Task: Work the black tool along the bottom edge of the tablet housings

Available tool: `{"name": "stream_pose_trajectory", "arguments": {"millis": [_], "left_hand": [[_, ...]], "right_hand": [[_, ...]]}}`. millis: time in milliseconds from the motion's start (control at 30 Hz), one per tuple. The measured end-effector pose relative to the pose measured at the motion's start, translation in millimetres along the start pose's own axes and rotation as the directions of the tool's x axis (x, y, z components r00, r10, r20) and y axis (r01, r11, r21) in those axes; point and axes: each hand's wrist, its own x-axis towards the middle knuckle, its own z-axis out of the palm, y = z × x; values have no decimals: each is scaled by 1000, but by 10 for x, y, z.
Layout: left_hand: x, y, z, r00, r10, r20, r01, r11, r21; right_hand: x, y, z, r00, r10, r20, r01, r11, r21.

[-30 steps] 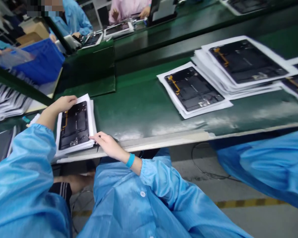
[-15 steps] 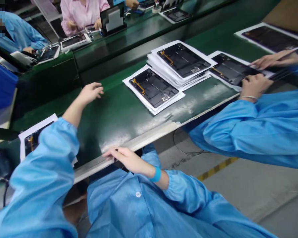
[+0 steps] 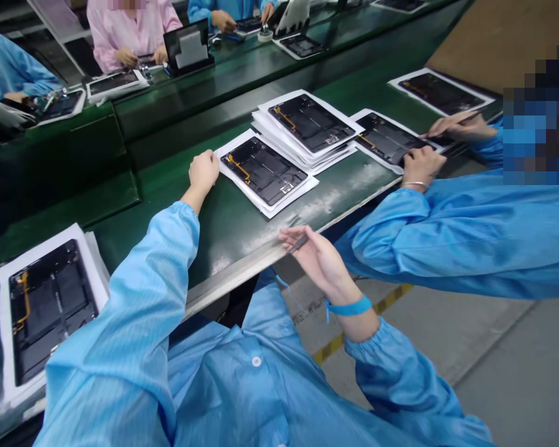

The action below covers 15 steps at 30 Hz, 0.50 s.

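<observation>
My left hand (image 3: 205, 171), fingers curled, is at the left corner of the white paper sheet (image 3: 266, 210) under a black tablet back housing (image 3: 265, 171) with an orange flex cable. It pinches that corner, though the fingertips are partly hidden. Palm up over the bench's front edge is my right hand (image 3: 323, 261). A short dark pen-like tool (image 3: 299, 243) lies held between its thumb and fingers; its exact kind I cannot make out. Right behind stands a stack of papers topped by another tablet housing (image 3: 312, 121).
At the left lies another tablet housing (image 3: 53, 310) on paper, partly behind my sleeve. A co-worker's hands (image 3: 423, 167) work on a housing (image 3: 391, 139) at the right. Across the green bench (image 3: 168, 186), other people sit with tablets and a black stand (image 3: 189, 46).
My left hand has moved right to the paper's corner and closed there. My right hand has moved right along the bench edge and turned palm up. The view has shifted.
</observation>
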Motion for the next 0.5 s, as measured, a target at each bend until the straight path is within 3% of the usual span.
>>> {"name": "stream_pose_trajectory", "arguments": {"millis": [133, 267, 367, 500], "left_hand": [[-259, -126, -235, 997, 72, 13, -72, 997, -24], [-539, -328, -405, 990, 22, 139, 6, 979, -202], [-618, -443, -384, 975, -61, 216, 136, 927, -350], [-485, -469, -250, 954, -149, 260, 260, 843, -471]], "right_hand": [[229, -109, -102, 998, -53, -33, 53, 999, -5], [373, -238, -201, 999, -13, -35, 11, 996, -84], [501, -351, -265, 998, -14, -54, 3, 979, -204], [684, -483, -269, 995, -41, -90, 12, 953, -302]]}}
